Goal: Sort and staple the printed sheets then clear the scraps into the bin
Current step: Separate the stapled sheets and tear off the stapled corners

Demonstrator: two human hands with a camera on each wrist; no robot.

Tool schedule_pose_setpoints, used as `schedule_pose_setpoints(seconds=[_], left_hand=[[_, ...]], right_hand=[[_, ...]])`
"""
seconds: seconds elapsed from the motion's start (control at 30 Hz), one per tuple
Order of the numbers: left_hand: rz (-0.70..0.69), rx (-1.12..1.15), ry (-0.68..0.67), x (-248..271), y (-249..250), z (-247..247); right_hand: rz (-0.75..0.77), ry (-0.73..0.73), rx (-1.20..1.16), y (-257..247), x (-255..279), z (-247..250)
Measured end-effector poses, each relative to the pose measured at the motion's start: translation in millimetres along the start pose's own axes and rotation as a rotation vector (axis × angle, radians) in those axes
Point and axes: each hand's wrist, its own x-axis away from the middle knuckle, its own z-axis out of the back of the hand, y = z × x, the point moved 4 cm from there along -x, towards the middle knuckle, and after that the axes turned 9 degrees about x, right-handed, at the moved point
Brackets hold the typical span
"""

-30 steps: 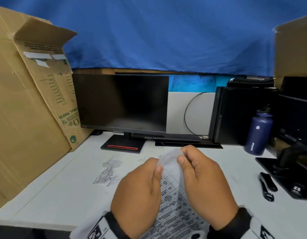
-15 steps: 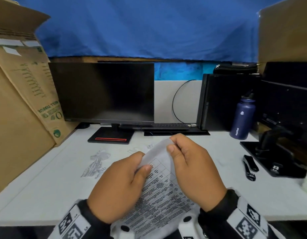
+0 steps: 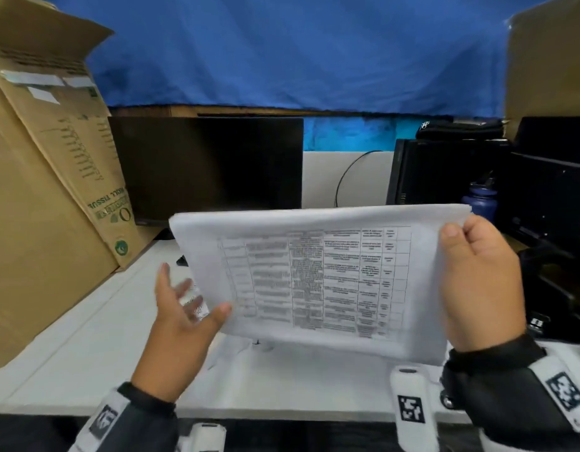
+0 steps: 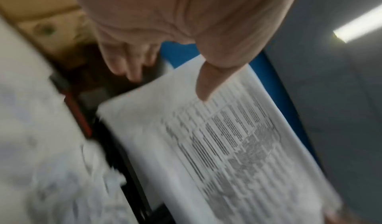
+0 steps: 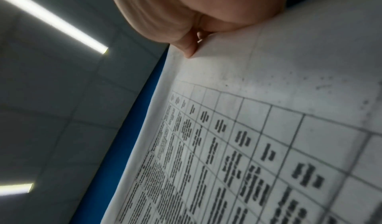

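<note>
Right grip: the right hand [image 3: 480, 285] grasps the printed sheets [image 3: 318, 282] at their right end, thumb on the printed face and fingers behind, as the right wrist view shows at the paper's edge.
Left grip: the left hand [image 3: 181, 308] is released, fingers spread and loose; only the thumb tip touches the lower left corner of the sheets, and it holds nothing.
Where the sheets are: lifted clear above the table [image 3: 86, 347], face toward the person, hanging out leftward from the right grip.
Long axis: it runs sideways, from the right grip across toward the left hand, top edge tipped away.
Key relation: the free end lies just beside the left thumb, so the left hand is the nearer one to take that end; I judge the next move wants it closed on that corner to steady the sheets.
Below the grips: torn paper scraps [image 3: 194, 305] lie on the table under and beyond the left hand, partly hidden by it.
Stage, as I judge it: sorting is in hand; no stapler or bin is plainly visible.
Risk: held at one end only, the paper may sag or fan apart.
Behind the sheets: a dark monitor [image 3: 210, 164] and, left of it, a cardboard box [image 3: 47, 190].
</note>
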Motion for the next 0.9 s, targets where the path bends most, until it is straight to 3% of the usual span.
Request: schedule_pose_setpoints(seconds=[0.07, 0.17, 0.43, 0.67, 0.8, 0.9], left_hand=[[0.053, 0.185, -0.047, -2.9, -15.6, -5.7], [0.067, 0.256, 0.034, -3.9, -27.1, -2.2], [0.158, 0.152, 0.09, 23.0, -81.4, 5.1], [0.196, 0.134, 0.048, 37.1, -86.1, 2.2], [0.087, 0.048, 0.048, 28.1, -41.8, 8.4], [-0.138, -0.116, 0.028, 13.9, 17.1, 12.0]], right_hand=[[-0.05, 0.003, -0.05, 6.6, -0.1, -2.2], [-0.078, 0.0, -0.096, 14.3, 4.5, -7.6], [-0.248, -0.076, -0.108, 74.8, 51.4, -26.8], [-0.244, -0.129, -0.068, 76.3, 60.0, -32.1], [-0.224, -0.105, -0.012, 69.5, 47.2, -30.6], [-0.216, -0.034, 0.183, 63.7, 37.9, -24.4]])
